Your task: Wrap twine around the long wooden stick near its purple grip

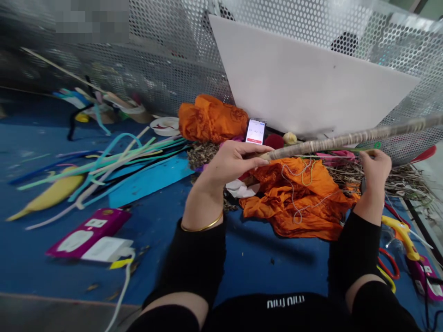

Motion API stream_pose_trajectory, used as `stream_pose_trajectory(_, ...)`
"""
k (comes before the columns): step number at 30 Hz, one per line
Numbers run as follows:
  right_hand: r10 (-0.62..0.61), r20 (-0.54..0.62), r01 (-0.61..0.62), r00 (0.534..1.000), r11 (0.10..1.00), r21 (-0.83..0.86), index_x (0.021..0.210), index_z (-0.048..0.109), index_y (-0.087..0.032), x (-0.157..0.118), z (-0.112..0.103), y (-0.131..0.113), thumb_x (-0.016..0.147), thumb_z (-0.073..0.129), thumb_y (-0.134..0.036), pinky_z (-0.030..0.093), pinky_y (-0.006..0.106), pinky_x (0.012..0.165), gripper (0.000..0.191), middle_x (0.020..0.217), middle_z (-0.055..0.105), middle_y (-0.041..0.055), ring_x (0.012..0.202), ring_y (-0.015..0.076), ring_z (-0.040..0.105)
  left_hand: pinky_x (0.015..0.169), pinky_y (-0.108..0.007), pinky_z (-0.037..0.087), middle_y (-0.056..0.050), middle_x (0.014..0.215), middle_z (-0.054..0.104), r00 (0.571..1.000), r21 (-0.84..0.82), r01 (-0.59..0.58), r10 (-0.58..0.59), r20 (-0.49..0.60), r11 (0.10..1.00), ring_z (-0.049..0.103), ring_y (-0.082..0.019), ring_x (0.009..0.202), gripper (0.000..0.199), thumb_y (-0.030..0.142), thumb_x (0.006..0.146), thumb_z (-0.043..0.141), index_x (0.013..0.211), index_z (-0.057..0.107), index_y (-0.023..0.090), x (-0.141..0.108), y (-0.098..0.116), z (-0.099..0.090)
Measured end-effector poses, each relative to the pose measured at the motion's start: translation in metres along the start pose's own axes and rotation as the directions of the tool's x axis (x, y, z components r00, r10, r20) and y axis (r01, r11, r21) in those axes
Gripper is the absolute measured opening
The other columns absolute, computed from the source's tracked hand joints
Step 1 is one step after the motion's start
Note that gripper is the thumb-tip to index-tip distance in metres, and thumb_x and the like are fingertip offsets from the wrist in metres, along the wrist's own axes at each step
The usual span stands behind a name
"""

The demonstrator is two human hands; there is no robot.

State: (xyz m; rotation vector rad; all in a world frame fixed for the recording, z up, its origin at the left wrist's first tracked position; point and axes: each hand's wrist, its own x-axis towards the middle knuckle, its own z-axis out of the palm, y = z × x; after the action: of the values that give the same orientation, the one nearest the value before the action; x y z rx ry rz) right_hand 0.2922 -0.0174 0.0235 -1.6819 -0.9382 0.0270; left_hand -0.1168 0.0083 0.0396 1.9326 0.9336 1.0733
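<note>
My left hand (226,166) is closed round the near end of a long pale-brown stick (328,142) with ringed, wrapped-looking bands. The stick slants up to the right and leaves the view. Just below it, my right hand (375,168) has its fingers pinched together. A thin strand runs from the left hand towards it, but what the fingertips hold is too small to make out. Crumpled orange cloth (318,221) with loose string (294,203) on top lies beneath the stick between my hands.
Behind stand a phone (255,132), rolled orange cloth (211,120) and a white board (311,78). Pipe cleaners (104,161), a yellow banana-shaped thing (55,191) and a purple power strip (86,233) are left. Dry twigs (401,177) and a yellow glue gun (403,233) are right.
</note>
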Motion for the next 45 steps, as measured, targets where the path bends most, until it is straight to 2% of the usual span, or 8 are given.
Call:
stream_pose_trajectory(3,-0.232,0.08,0.243,0.969,0.954,-0.174,0.084,0.072,-0.019,-0.025,0.016,-0.025,0.075,0.075,-0.033,0.049,0.046,0.098,0.016,0.104,0.07,0.0108,0.097,0.0263,0.064,0.068,-0.027,0.059,-0.005,0.085,0.081,0.998,-0.068,0.0,-0.005,-0.07,0.998,0.071,-0.018,0.071,0.038,0.031,0.081,0.079,0.115,0.085,0.015,0.002,0.003,0.019)
stream_pose_trajectory(6,-0.477,0.273,0.466,0.836,0.878,0.108,0.096,0.073,-0.021,-0.063,0.039,-0.057,0.095,0.056,-0.045,0.05,0.044,0.106,0.03,0.111,0.072,0.0115,0.113,0.0272,0.066,0.082,-0.029,0.062,-0.008,0.098,0.083,0.997,-0.151,-0.02,0.009,-0.074,0.988,0.076,-0.021,0.085,0.038,0.028,0.082,0.077,0.117,0.084,0.014,0.003,0.008,0.037)
stream_pose_trajectory(14,-0.546,0.641,0.245,0.539,0.83,0.501,0.098,0.073,-0.022,-0.13,0.072,-0.087,0.097,0.063,-0.052,0.056,0.031,0.083,0.032,0.089,0.074,0.0029,0.084,0.0173,0.069,0.086,-0.032,0.063,-0.008,0.101,0.083,0.994,-0.257,-0.043,0.015,-0.109,0.965,0.077,-0.024,0.093,0.037,0.031,0.085,0.078,0.118,0.083,0.016,0.003,0.016,0.048)
stream_pose_trajectory(19,-0.644,0.339,0.44,0.685,0.737,0.513,0.075,0.067,-0.022,-0.13,0.054,-0.095,0.102,0.055,-0.039,0.057,0.036,0.09,0.034,0.091,0.069,0.006,0.095,0.0199,0.069,0.093,-0.036,0.063,-0.006,0.087,0.082,0.984,-0.334,-0.029,-0.032,-0.175,0.942,0.076,-0.026,0.099,0.035,0.036,0.084,0.08,0.113,0.085,0.015,0.005,0.018,0.047)
stream_pose_trajectory(22,-0.708,0.2,0.4,0.678,0.582,0.708,0.077,0.065,-0.023,-0.139,0.057,-0.099,0.104,0.052,-0.043,0.055,0.047,0.106,0.036,0.107,0.069,0.0086,0.118,0.0261,0.068,0.096,-0.036,0.062,-0.009,0.1,0.083,0.986,-0.379,-0.02,-0.045,-0.162,0.925,0.077,-0.026,0.101,0.039,0.041,0.083,0.083,0.112,0.084,0.014,0.006,0.016,0.051)
stream_pose_trajectory(27,-0.674,0.161,0.186,0.721,0.412,0.892,0.068,0.051,-0.023,-0.158,0.075,-0.107,0.105,0.051,-0.046,0.06,0.04,0.077,0.043,0.061,0.05,-0.0016,0.059,0.0162,0.058,0.096,-0.035,0.062,-0.01,0.11,0.082,0.989,-0.359,-0.01,-0.043,-0.14,0.933,0.077,-0.025,0.103,0.041,0.043,0.083,0.083,0.112,0.084,0.014,0.009,0.01,0.062)
stream_pose_trajectory(33,-0.379,0.212,0.036,0.901,0.551,0.834,0.064,0.044,-0.021,-0.171,0.069,-0.117,0.103,0.058,-0.041,0.038,0.025,0.054,0.046,0.058,0.039,-0.0045,0.054,0.0101,0.041,0.086,-0.032,0.062,-0.008,0.105,0.083,0.974,-0.271,0.042,-0.099,-0.202,0.962,0.077,-0.023,0.094,0.031,0.027,0.084,0.076,0.112,0.081,0.014,0.004,0.015,0.078)
stream_pose_trajectory(45,-0.43,0.281,0.134,0.858,0.716,0.685,0.069,0.052,-0.022,-0.188,0.053,-0.114,0.106,0.052,-0.048,0.04,0.028,0.055,0.045,0.062,0.049,-0.0024,0.056,0.0112,0.046,0.081,-0.032,0.056,-0.006,0.099,0.083,0.969,0.023,0.133,-0.125,-0.211,0.991,0.074,-0.021,0.084,0.024,0.029,0.084,0.072,0.104,0.079,0.019,0.001,0.016,0.083)
